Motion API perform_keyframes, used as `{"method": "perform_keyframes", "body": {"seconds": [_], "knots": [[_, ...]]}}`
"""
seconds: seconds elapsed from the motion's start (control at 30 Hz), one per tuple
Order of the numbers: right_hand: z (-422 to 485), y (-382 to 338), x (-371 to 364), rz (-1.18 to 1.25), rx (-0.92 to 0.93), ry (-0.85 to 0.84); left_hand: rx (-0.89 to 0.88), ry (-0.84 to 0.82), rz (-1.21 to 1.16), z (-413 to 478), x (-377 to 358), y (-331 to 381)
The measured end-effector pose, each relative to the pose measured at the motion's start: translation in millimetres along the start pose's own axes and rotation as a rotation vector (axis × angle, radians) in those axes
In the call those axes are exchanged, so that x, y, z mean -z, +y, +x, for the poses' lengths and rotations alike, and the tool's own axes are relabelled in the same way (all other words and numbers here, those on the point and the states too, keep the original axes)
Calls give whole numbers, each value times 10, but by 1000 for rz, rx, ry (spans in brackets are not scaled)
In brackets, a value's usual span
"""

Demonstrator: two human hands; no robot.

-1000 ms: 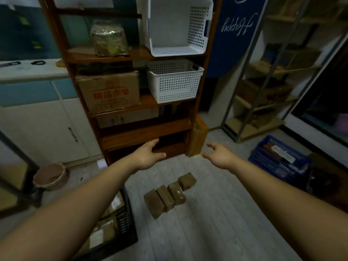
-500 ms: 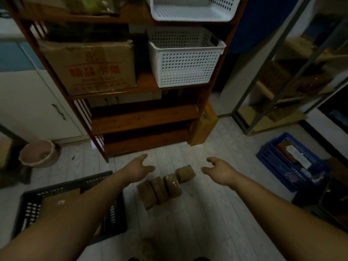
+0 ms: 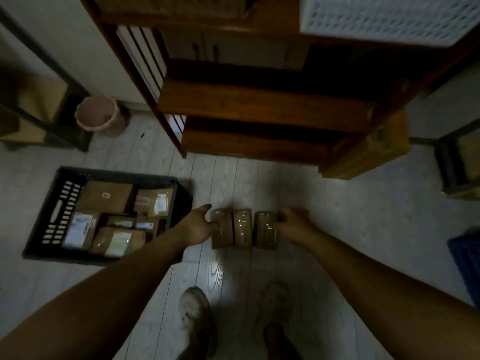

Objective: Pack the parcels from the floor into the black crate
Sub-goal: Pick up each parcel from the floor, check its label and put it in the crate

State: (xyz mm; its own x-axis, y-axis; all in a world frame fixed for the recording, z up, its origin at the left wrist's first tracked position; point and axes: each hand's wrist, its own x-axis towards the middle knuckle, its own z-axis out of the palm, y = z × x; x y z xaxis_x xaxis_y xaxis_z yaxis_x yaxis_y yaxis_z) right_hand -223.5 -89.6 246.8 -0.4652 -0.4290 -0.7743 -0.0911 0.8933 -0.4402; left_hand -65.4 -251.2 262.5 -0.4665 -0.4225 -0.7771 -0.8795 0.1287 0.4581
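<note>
Three brown taped parcels [image 3: 242, 228] lie side by side on the pale floor, just ahead of my feet. A fourth parcel [image 3: 302, 212] sits at the right, mostly hidden behind my right hand. My left hand [image 3: 198, 226] touches the left side of the leftmost parcel, thumb spread upward. My right hand [image 3: 293, 224] has bent fingers against the right side of the third parcel; whether they grip it is unclear. The black crate [image 3: 55, 211] stands on the floor to the left, holding several brown parcels with white labels.
A wooden shelf unit [image 3: 259, 107] rises right behind the parcels, with a yellowish box [image 3: 368, 149] leaning at its right foot. A pink bucket [image 3: 100, 115] stands at the back left. A blue crate's edge [image 3: 466, 261] shows at the right. My shoes [image 3: 194, 313] are below.
I have bent down and the view tilted toward the floor. Both hands dropped from mid-air to the two ends of the parcel row. The crate's contents came into view.
</note>
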Motion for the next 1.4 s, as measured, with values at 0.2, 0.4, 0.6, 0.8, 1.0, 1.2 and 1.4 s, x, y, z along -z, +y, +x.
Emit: {"method": "perform_keyframes", "body": {"seconds": [0.2,0.4,0.6,0.8,1.0,1.2,1.4], "knots": [[1419,633,-600,32,-26,-67,81,-29,-89,1367,-817,-359],[2622,1098,-1406,129,-71,-133,97,-47,-194,2522,-1544,-913],[3414,1590,-2230,215,-63,-105,87,-196,-449,3315,-2052,-1495],[3487,1719,-2405,495,-69,-101,71,-193,-595,3433,-2175,-1467],[2955,1593,-2015,500,-21,-58,15,-139,-723,3013,-1939,-1177],[1862,708,-1355,374,129,51,-34,-39,-801,1896,-1154,-588],[325,-260,-791,260,293,181,-134,-67,-831,422,-83,-47]]}}
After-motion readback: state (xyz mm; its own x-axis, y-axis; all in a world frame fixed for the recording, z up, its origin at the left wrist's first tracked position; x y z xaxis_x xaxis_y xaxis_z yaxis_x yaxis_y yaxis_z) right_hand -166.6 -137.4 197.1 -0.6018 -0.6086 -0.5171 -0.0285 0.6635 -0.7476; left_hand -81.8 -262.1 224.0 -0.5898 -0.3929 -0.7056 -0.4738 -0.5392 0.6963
